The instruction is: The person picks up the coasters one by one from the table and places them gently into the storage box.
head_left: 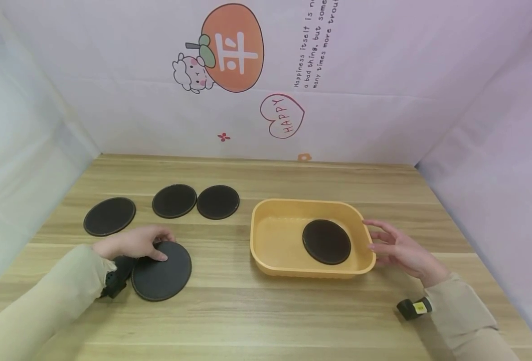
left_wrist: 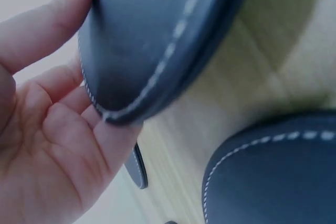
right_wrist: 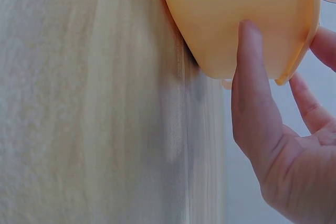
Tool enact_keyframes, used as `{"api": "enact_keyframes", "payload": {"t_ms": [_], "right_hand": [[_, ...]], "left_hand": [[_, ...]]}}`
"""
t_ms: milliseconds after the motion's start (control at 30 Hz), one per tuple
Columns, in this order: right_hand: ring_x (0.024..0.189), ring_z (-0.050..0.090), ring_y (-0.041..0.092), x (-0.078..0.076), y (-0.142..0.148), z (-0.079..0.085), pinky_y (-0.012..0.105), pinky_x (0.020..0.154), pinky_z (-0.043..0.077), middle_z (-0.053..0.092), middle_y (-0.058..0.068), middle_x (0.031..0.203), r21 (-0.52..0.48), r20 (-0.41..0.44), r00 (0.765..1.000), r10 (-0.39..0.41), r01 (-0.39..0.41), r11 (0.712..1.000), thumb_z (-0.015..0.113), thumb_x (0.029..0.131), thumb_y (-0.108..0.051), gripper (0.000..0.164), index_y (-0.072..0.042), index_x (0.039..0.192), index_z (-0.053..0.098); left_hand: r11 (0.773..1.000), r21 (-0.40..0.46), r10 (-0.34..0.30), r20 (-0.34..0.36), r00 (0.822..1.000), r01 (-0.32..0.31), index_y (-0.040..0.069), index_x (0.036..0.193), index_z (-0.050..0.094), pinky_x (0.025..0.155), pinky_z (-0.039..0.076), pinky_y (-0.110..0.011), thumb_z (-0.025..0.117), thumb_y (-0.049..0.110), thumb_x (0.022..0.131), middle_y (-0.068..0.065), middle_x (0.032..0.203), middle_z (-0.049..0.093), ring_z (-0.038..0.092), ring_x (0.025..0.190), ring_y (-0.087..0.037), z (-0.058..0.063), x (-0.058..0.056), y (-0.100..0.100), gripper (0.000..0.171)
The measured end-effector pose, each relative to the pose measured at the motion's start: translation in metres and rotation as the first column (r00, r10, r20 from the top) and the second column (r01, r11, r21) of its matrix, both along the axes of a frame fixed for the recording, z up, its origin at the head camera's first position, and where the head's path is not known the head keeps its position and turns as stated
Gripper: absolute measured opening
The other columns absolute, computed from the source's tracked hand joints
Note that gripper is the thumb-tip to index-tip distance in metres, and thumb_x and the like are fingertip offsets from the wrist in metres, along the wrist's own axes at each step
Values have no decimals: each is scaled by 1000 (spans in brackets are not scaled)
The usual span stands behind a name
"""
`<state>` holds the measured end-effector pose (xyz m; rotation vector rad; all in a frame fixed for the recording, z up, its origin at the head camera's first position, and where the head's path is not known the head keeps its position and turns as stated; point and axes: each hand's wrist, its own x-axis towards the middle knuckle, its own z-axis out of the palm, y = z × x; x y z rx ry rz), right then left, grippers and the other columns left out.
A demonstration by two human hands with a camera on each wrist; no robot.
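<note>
My left hand point(head_left: 141, 243) pinches a round black coaster point(head_left: 162, 273) between thumb and fingers. In the left wrist view this coaster point(left_wrist: 142, 30) is tilted, with pale stitching round its edge, and another black coaster point(left_wrist: 273, 177) lies at the lower right. At the right end of a yellow plastic basin point(head_left: 277, 245), my right hand point(head_left: 403, 250) touches the wall and rim with fairly straight fingers. One finger point(right_wrist: 249, 61) lies against the basin's outer wall point(right_wrist: 226, 3) in the right wrist view. Inside the basin lies one black coaster point(head_left: 326, 241).
Behind my left hand, three black coasters lie on the wooden table: one at the far left point(head_left: 110, 216), a middle one point(head_left: 174, 200) and a right one point(head_left: 218, 202), the latter two touching. White printed cloth point(head_left: 360, 120) stands along the back, with plain cloth at both sides.
</note>
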<state>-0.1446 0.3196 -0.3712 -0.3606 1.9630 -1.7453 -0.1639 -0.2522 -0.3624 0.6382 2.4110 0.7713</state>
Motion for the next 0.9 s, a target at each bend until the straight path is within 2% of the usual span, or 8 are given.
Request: {"api": "enact_keyframes", "payload": {"t_ms": [167,267,400,500,567,733,800,900], "right_hand": [[101,64,17,-1,2,-3,38,80,57,55,-4,120,-50,6,999,40,-39,998,47,96,1,49,-28,135,36],[103,63,16,-2,2,-3,38,81,56,55,-4,120,-64,12,999,49,-48,997,47,97,1,49,-28,135,36],[102,63,17,-1,1,-3,38,81,56,54,-4,120,-61,15,999,44,-43,997,47,97,1,49,-27,135,36],[102,64,18,1,0,-1,39,80,57,54,-3,121,-55,15,999,35,-34,998,48,96,0,49,-26,136,35],[102,64,18,2,-1,-1,39,79,57,54,-3,121,-50,14,1000,27,-26,998,48,96,0,49,-25,136,35],[101,64,18,2,-1,0,40,78,57,55,-4,120,-33,10,1000,9,-8,999,49,95,0,50,-24,137,34],[101,64,18,1,-1,0,40,78,57,55,-3,120,-25,9,1000,3,-3,1000,49,95,0,51,-23,137,34],[101,64,18,0,-1,0,40,78,57,55,-3,120,-13,8,1000,-5,5,1000,50,95,0,51,-22,138,32]], "left_hand": [[999,-35,2,46,999,-1,5,106,62,81,52,-42,70,12,84,-10,107,63,59,102,-33,8,-1,-4,25],[999,-40,9,64,998,-6,8,107,63,79,52,-39,69,14,85,-10,111,62,58,105,-33,12,-2,-6,24],[999,23,29,146,989,-33,6,107,62,67,51,-30,68,15,86,-6,102,63,60,91,-22,14,-2,-7,23],[994,88,45,207,977,-65,2,108,60,65,51,-29,68,15,87,-6,99,62,58,85,-20,12,-2,-9,27],[989,118,61,224,973,-89,0,109,59,69,51,-29,68,16,87,-7,101,61,57,87,-20,10,-2,-10,29],[969,185,111,275,955,-166,-4,113,53,76,51,-26,67,18,88,-12,114,57,55,96,-15,11,-2,-12,36],[951,232,122,326,937,-205,-7,114,49,76,53,-26,64,16,90,-12,112,57,58,94,-14,13,-2,-12,37],[924,292,127,380,916,-249,-6,114,44,74,51,-25,59,14,92,-4,101,57,57,87,-9,14,-4,-11,32]]}}
